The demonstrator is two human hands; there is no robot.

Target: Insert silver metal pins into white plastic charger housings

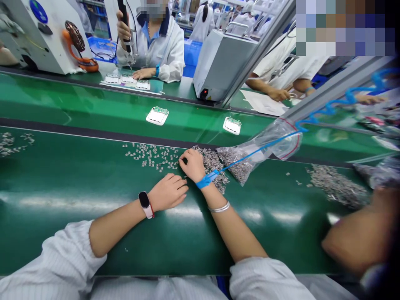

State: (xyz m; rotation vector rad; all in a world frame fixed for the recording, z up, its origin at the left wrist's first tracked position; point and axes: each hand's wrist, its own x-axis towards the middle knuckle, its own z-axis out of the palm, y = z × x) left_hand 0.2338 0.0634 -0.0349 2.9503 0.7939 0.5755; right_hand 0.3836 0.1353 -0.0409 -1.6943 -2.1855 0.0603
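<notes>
My left hand, with a watch on its wrist, is low over the green work surface. Its fingers are loosely stretched and slightly apart; the thumb is hidden. One tiny metal piece shows beside its fingertips. My right hand, wearing a blue wrist strap, is at the left edge of a heap of small metal parts. Its thumb and forefinger curl together in a pinch, and what they hold is too small to make out. Left of it lie scattered small metal parts, spread out singly.
A clear plastic bag of similar parts lies right of the heap, crossed by the strap's blue cord. Two white cases with circuit boards sit on the green strip beyond. Another person's arm reaches in at right near another heap.
</notes>
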